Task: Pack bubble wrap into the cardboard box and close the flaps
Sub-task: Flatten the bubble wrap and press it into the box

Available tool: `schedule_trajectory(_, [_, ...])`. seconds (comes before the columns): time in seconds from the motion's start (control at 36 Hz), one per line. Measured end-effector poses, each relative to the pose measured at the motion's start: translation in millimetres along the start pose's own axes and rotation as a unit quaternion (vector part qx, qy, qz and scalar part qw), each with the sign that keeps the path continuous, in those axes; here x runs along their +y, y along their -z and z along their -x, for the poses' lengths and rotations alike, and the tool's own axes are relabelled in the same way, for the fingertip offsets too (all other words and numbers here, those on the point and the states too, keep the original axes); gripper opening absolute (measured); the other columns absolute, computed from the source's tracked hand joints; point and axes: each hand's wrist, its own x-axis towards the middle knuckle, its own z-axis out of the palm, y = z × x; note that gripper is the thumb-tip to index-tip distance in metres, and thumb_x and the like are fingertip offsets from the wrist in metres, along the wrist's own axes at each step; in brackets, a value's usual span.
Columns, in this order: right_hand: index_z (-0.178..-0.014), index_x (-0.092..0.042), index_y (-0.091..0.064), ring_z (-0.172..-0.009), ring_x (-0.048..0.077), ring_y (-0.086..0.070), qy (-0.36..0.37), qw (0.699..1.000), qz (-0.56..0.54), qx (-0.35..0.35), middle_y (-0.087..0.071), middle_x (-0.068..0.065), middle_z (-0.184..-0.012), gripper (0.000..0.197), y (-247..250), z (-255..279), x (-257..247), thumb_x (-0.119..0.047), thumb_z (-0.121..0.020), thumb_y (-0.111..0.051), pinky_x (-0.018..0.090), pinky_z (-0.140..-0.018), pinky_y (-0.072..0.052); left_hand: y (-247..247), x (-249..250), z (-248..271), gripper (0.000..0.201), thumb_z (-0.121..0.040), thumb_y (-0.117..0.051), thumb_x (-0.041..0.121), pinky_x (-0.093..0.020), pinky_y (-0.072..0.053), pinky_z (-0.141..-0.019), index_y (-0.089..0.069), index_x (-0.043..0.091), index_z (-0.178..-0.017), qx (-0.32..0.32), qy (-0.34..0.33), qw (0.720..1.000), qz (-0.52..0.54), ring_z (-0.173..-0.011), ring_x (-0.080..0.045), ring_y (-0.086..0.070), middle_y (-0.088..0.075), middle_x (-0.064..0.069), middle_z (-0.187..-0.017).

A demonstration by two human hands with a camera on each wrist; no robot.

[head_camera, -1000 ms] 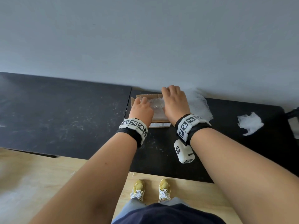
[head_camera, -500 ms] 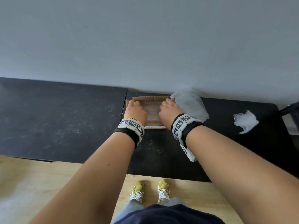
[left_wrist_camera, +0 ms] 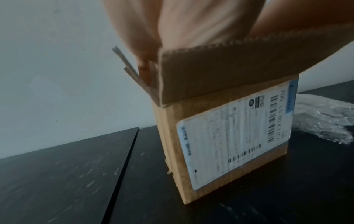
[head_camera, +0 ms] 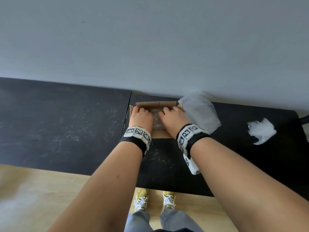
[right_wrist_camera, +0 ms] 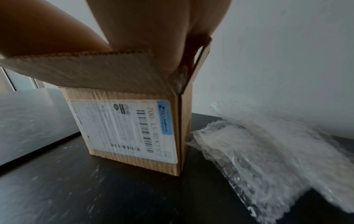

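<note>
A small cardboard box point(head_camera: 156, 104) with a white shipping label point(left_wrist_camera: 229, 136) stands on the black table near the wall, its flaps up. Both hands reach into its open top. My left hand point(head_camera: 141, 117) is at the left side and my right hand point(head_camera: 173, 117) at the right, fingers pointing down and pressing on the bubble wrap point(head_camera: 155, 118) inside. The wrist views show the near flap point(right_wrist_camera: 86, 71) tilted out below my palms. My fingertips are hidden inside the box.
A loose sheet of bubble wrap point(head_camera: 199, 112) lies against the box's right side and leans on the wall. A crumpled white piece point(head_camera: 261, 131) sits farther right. A seam point(head_camera: 126, 114) splits the black table point(head_camera: 58, 128) just left of the box.
The wrap that bulged above the box has sunk inside under my hands. My right hand drew back from the far edge, and the flaps now stand around both hands.
</note>
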Motion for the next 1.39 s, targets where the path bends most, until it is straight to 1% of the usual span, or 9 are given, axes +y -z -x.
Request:
schedule_trajectory(0.06, [-0.086,-0.008,-0.066,-0.070,0.031,-0.064,-0.002,0.999,-0.007,0.049,-0.064,0.011,-0.082,0.014,-6,0,2,-0.004,-0.074,-0.061,0.040,-0.073,-0.049,0,0,0,0.025,-0.096,-0.043,0.019,-0.036,-0.031,-0.102,-0.063,0.018,-0.112,0.010,0.000,1.000,0.002,-0.113,-0.021,-0.052,-0.063,0.001,-0.112])
schedule_trajectory(0.19, [-0.076,-0.008,-0.063,-0.077,0.032,-0.058,-0.003,0.994,0.010,0.111,-0.061,0.011,-0.081,0.021,-9,9,3,0.001,-0.073,-0.045,0.041,-0.071,-0.046,-1,0,8,0.031,-0.096,-0.040,0.012,-0.037,-0.032,-0.102,-0.064,0.010,-0.115,0.026,-0.003,0.999,-0.019,-0.119,-0.029,-0.043,-0.054,-0.009,-0.123])
schedule_trajectory(0.31, [-0.056,-0.007,-0.064,-0.070,0.032,-0.057,-0.015,0.998,0.023,0.062,-0.061,0.011,-0.061,0.010,0,19,2,0.003,-0.057,-0.065,0.041,-0.075,-0.048,2,-1,15,0.030,-0.094,-0.043,0.005,-0.040,-0.032,-0.104,-0.066,0.007,-0.112,0.021,-0.006,0.999,-0.038,-0.118,-0.032,-0.044,-0.055,-0.012,-0.121])
schedule_trajectory(0.42, [-0.089,-0.008,-0.071,-0.102,0.033,-0.055,-0.022,1.000,0.010,-0.005,-0.068,0.011,-0.093,0.022,10,24,4,-0.002,-0.076,-0.053,0.043,-0.099,-0.033,7,-7,19,0.024,-0.092,-0.048,0.010,-0.039,-0.031,-0.103,-0.064,0.014,-0.109,0.024,-0.002,0.999,-0.025,-0.111,-0.027,-0.052,-0.064,-0.005,-0.111])
schedule_trajectory(0.56, [-0.111,-0.010,-0.057,-0.113,0.029,-0.048,-0.046,0.999,-0.007,0.007,-0.065,0.007,-0.108,0.030,13,21,10,-0.004,-0.083,-0.049,0.040,-0.101,-0.029,7,-20,16,0.025,-0.093,-0.046,0.019,-0.037,-0.032,-0.101,-0.065,0.019,-0.111,0.007,-0.015,1.000,0.005,-0.118,-0.023,-0.049,-0.064,-0.001,-0.115])
schedule_trajectory(0.64, [-0.112,-0.012,-0.063,-0.119,0.028,-0.043,-0.035,0.999,0.026,-0.017,-0.057,0.007,-0.118,0.028,16,19,13,-0.008,-0.087,-0.051,0.042,-0.105,-0.027,4,-24,15,0.026,-0.093,-0.048,0.025,-0.036,-0.032,-0.101,-0.066,0.021,-0.111,-0.005,-0.024,1.000,-0.002,-0.119,-0.021,-0.046,-0.064,0.001,-0.116])
schedule_trajectory(0.89, [-0.110,-0.008,-0.065,-0.114,0.032,-0.047,-0.007,0.997,0.062,-0.041,-0.066,0.009,-0.109,0.028,5,2,6,-0.008,-0.089,-0.047,0.042,-0.105,-0.029,-4,-16,9,0.028,-0.096,-0.044,0.025,-0.036,-0.028,-0.110,-0.061,0.019,-0.118,-0.002,-0.062,0.997,-0.043,-0.118,-0.020,-0.050,-0.064,0.002,-0.118])
schedule_trajectory(1.28, [-0.112,-0.008,-0.050,-0.096,0.030,-0.059,-0.022,1.000,0.013,-0.017,-0.069,0.008,-0.095,0.029,-13,-12,10,0.001,-0.085,-0.042,0.039,-0.100,-0.028,-10,-7,-10,0.025,-0.098,-0.038,0.018,-0.037,-0.038,-0.098,-0.053,0.012,-0.118,0.005,-0.069,0.996,-0.052,-0.112,-0.026,-0.053,-0.062,-0.006,-0.117])
schedule_trajectory(1.39, [-0.116,-0.010,-0.052,-0.102,0.031,-0.057,-0.034,0.999,-0.002,-0.022,-0.064,0.008,-0.106,0.029,-11,-10,8,-0.003,-0.089,-0.042,0.041,-0.097,-0.032,-9,-5,-7,0.027,-0.099,-0.039,0.014,-0.035,-0.044,-0.092,-0.052,0.011,-0.122,0.007,-0.061,0.998,-0.032,-0.113,-0.025,-0.053,-0.057,-0.008,-0.122])
